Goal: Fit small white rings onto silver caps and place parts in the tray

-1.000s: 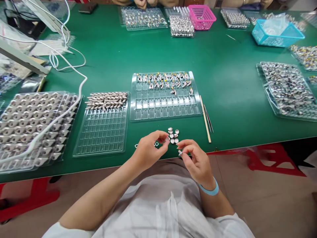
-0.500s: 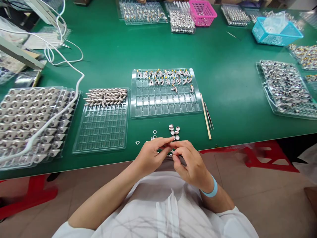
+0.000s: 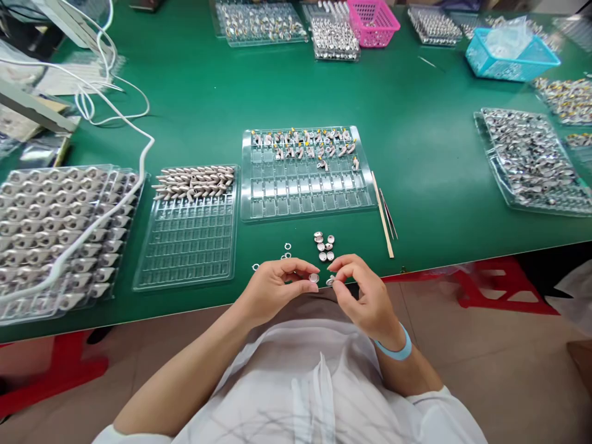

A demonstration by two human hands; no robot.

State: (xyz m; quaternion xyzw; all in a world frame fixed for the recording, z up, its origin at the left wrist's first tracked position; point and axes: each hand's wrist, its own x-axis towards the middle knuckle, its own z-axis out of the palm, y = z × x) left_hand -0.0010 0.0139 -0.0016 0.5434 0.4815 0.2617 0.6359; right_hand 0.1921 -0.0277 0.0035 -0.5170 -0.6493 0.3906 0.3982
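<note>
My left hand [image 3: 272, 288] is pinched on a small round silver cap [image 3: 314, 277] at the table's near edge. My right hand [image 3: 363, 295] sits a finger's width to the right, fingers curled on a tiny silver part [image 3: 330, 281]. Just beyond the fingertips lies a small cluster of loose caps [image 3: 324, 246], and a few small rings [image 3: 286, 250] lie to its left. A clear tray [image 3: 305, 196] with several small pinkish parts in its top rows stands further back on the green table [image 3: 416, 154].
A thin stick and tweezers [image 3: 385, 214] lie right of the clear tray. Left are a half-empty clear tray [image 3: 189, 246] and a full tray [image 3: 50, 228] crossed by a white cable [image 3: 139, 166]. More filled trays, a pink basket [image 3: 372, 20] and a blue basket [image 3: 511, 57] stand behind.
The hands came together at the table edge half a second ago and have now parted slightly, each holding a small piece. The view has shifted a little.
</note>
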